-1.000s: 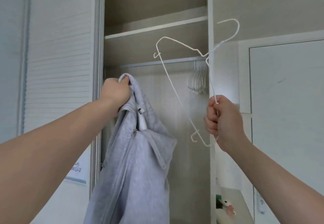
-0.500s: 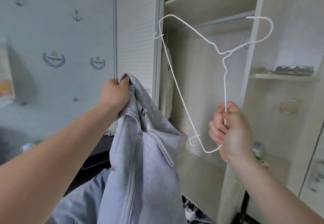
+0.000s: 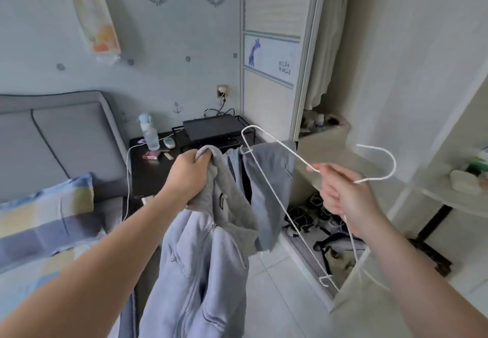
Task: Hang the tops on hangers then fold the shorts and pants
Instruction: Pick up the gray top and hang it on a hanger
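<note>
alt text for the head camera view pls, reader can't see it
A person's left hand grips a grey zip hoodie near its collar while the right hand holds a white wire hanger beside it. A bed and an open wardrobe are behind.

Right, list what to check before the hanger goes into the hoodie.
1. Left hand grips the grey zip-up hoodie by its hood: ok.
2. Right hand holds the white wire hanger at its neck: ok.
3. Hoodie collar open above the zip: ok.
4. Hanger end inside a shoulder: cannot tell; the wire crosses the fabric.
5. Hem clear of the floor: cannot tell, out of frame.
</note>
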Action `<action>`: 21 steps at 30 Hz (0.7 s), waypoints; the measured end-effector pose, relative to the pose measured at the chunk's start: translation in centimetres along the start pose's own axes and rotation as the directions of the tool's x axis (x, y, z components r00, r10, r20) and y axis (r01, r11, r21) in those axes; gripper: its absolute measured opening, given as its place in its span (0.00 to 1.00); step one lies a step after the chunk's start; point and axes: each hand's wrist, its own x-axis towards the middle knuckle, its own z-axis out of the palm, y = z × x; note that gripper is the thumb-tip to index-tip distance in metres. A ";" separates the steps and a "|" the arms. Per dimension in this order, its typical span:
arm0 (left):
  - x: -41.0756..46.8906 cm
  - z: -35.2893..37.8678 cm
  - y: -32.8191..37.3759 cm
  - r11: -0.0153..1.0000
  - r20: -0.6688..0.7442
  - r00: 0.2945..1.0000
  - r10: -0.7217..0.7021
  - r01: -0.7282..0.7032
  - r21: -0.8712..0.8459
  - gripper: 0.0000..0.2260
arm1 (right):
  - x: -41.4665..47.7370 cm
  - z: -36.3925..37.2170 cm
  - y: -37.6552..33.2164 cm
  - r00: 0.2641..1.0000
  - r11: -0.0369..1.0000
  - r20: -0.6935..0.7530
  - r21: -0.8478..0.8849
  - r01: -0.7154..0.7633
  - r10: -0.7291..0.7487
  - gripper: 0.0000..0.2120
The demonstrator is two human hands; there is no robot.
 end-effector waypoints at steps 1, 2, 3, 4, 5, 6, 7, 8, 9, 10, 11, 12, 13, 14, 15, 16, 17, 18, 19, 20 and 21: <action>-0.8 -0.1 -1.4 0.999 0.013 0.999 -0.035 0.034 0.023 0.17 | -1.4 0.3 0.7 0.999 1.000 0.032 -0.014 -0.009 0.010 0.13; -1.5 -0.2 -2.7 0.997 0.027 0.997 -0.069 0.068 0.042 0.18 | -2.8 0.6 1.5 0.998 0.999 0.065 -0.032 -0.018 0.020 0.13; -2.2 -0.2 -3.8 0.994 0.040 0.994 -0.100 0.098 0.053 0.19 | -4.1 0.9 2.1 0.995 0.998 0.099 -0.051 -0.025 0.030 0.13; -2.9 -0.3 -4.8 0.990 0.050 0.990 -0.129 0.126 0.063 0.20 | -5.4 1.2 2.8 0.991 0.997 0.130 -0.068 -0.033 0.042 0.13; -3.4 -0.3 -5.5 0.987 0.056 0.987 -0.149 0.145 0.071 0.21 | -6.6 1.7 3.4 0.986 0.995 0.157 -0.093 -0.043 0.058 0.13; -3.9 -0.3 -6.1 0.985 0.066 0.985 -0.161 0.156 0.080 0.21 | -7.6 2.1 4.0 0.981 0.990 0.180 -0.129 -0.054 0.077 0.13; -4.3 -0.3 -6.6 0.983 0.081 0.983 -0.162 0.155 0.096 0.20 | -8.6 2.5 4.5 0.975 0.983 0.201 -0.171 -0.060 0.094 0.13; -4.7 -0.3 -6.9 0.982 0.103 0.982 -0.157 0.145 0.118 0.20 | -9.3 2.8 5.0 0.970 0.976 0.216 -0.207 -0.063 0.109 0.13; -5.1 -0.3 -7.1 0.983 0.129 0.981 -0.143 0.126 0.135 0.19 | -10.0 3.2 5.4 0.967 0.971 0.223 -0.227 -0.069 0.120 0.14; -5.4 -0.3 -7.2 0.984 0.158 0.979 -0.126 0.103 0.145 0.19 | -10.5 3.4 5.7 0.966 0.968 0.223 -0.238 -0.073 0.128 0.14; -5.7 -0.3 -7.3 0.987 0.184 0.978 -0.103 0.077 0.144 0.19 | -10.8 3.5 5.9 0.966 0.966 0.223 -0.247 -0.074 0.131 0.14; -6.0 -0.3 -7.3 0.989 0.205 0.976 -0.080 0.051 0.140 0.20 | -11.1 3.4 6.0 0.965 0.964 0.225 -0.255 -0.074 0.133 0.14; -6.3 -0.2 -7.2 0.989 0.222 0.973 -0.058 0.026 0.142 0.20 | -11.2 3.2 5.9 0.964 0.963 0.228 -0.258 -0.076 0.137 0.14; -6.5 -0.1 -7.0 0.988 0.236 0.971 -0.039 0.003 0.154 0.20 | -11.3 2.9 5.8 0.962 0.962 0.233 -0.261 -0.081 0.144 0.12; -6.8 0.1 -6.8 0.986 0.251 0.968 -0.021 -0.022 0.168 0.20 | -11.2 2.5 5.6 0.958 0.956 0.241 -0.282 -0.081 0.153 0.11; -7.1 0.3 -6.4 0.982 0.275 0.962 -0.005 -0.047 0.183 0.20 | -11.2 2.2 5.5 0.955 0.943 0.250 -0.325 -0.071 0.158 0.09; -7.6 0.6 -5.8 0.977 0.311 0.950 0.013 -0.078 0.197 0.20 | -11.2 2.0 5.3 0.953 0.926 0.258 -0.373 -0.055 0.160 0.08; -8.1 1.0 -5.0 0.973 0.360 0.932 0.032 -0.112 0.202 0.20 | -11.1 1.9 5.2 0.953 0.913 0.259 -0.406 -0.042 0.159 0.07; -8.6 1.5 -4.2 0.970 0.412 0.910 0.052 -0.144 0.195 0.20 | -11.0 2.0 5.3 0.956 0.901 0.248 -0.432 -0.035 0.156 0.07; -9.3 2.0 -3.3 0.970 0.460 0.885 0.072 -0.169 0.173 0.20 | -10.9 2.2 5.5 0.961 0.879 0.229 -0.475 -0.026 0.153 0.07; -10.0 2.6 -2.4 0.972 0.499 0.861 0.099 -0.191 0.136 0.19 | -10.7 2.6 5.8 0.966 0.844 0.208 -0.536 -0.018 0.153 0.07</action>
